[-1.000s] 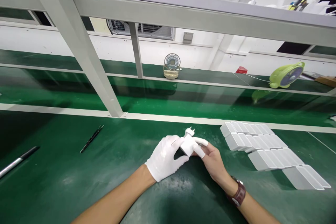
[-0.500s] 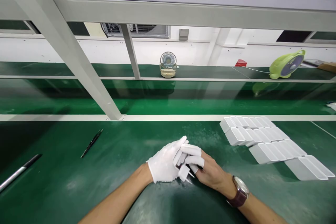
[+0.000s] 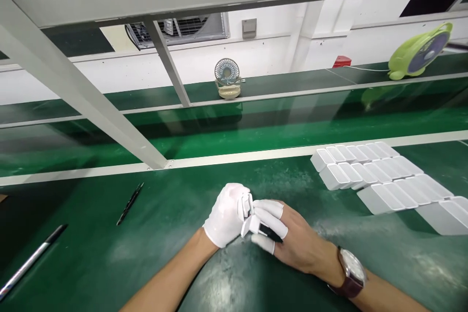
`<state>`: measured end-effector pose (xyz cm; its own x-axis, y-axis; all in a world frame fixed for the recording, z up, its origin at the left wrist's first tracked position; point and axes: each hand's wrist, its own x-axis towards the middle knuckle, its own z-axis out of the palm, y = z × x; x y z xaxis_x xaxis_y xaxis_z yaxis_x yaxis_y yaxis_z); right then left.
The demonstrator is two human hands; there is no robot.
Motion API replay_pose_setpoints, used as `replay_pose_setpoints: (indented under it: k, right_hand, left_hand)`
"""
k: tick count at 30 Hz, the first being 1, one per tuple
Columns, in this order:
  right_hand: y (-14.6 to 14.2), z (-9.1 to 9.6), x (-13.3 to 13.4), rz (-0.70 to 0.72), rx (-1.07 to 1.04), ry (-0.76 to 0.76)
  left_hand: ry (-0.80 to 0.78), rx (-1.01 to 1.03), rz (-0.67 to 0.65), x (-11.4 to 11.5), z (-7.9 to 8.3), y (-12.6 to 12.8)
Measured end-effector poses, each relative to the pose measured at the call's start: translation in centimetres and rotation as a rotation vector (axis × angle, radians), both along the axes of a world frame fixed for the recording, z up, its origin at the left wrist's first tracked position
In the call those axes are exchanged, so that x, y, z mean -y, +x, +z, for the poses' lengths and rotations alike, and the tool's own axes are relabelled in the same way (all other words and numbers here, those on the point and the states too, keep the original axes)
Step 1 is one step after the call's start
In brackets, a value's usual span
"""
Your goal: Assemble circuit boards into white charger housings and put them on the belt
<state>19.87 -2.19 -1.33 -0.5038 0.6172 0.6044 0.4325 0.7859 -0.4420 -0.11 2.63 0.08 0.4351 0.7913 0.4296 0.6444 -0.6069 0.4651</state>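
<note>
My left hand (image 3: 227,215), in a white glove, is closed around a small white plastic part (image 3: 245,204) whose end shows at the fingertips. My right hand (image 3: 288,234) wears white finger covers and a wristwatch (image 3: 351,270). Its fingers are closed on a small white and black piece (image 3: 269,232), held right beside the left hand's part. Whether the two pieces are joined I cannot tell, since the fingers cover much of both. Both hands are over the green table (image 3: 164,248).
Rows of white open boxes (image 3: 387,170) stand to the right. At left lie a thin black pen-like tool (image 3: 130,204) and a longer silver-and-black rod (image 3: 32,259). A grey metal post (image 3: 91,92) rises at left. A small fan (image 3: 227,78) and a green fan (image 3: 420,52) stand behind.
The view has tilted and moved down. My hands have drawn slightly apart; the white plug-like piece with two prongs now shows turned, with a black part visible at the right fingers.
</note>
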Motion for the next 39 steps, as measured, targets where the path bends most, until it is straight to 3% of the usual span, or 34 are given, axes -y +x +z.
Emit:
replay_pose_setpoints:
  k: [8, 15, 25, 29, 33, 36, 39]
  right_hand:
    - [0.2, -0.9, -0.5, -0.105, -0.181, -0.232]
    - [-0.1, -1.3, -0.4, -0.136, -0.290, -0.376]
    - [0.0, -1.4, -0.6, -0.128, -0.375, -0.421]
    - [0.2, -1.1, -0.4, -0.059, -0.321, -0.371]
    - [0.5, -0.6, 0.1, 0.124, -0.222, -0.119]
    - [0.7, -0.3, 0.6, 0.171, -0.135, 0.044]
    - [0.8, -0.2, 0.9, 0.203, -0.092, 0.105]
  left_hand:
    - [-0.038, -0.117, -0.077, -0.9, -0.3, 0.6]
    - [-0.017, -0.085, -0.026, -0.4, -0.5, 0.7]
    - [0.005, -0.008, -0.030, -0.3, -1.0, 0.6]
    - [-0.100, 0.058, -0.018, -0.2, -2.0, -0.1]
    - [-0.192, 0.319, -0.087, 0.0, -3.4, -1.4]
    - [-0.180, 0.419, -0.156, 0.1, -3.9, -2.0]
    - [-0.097, 0.432, -0.173, 0.3, -3.6, -2.0]
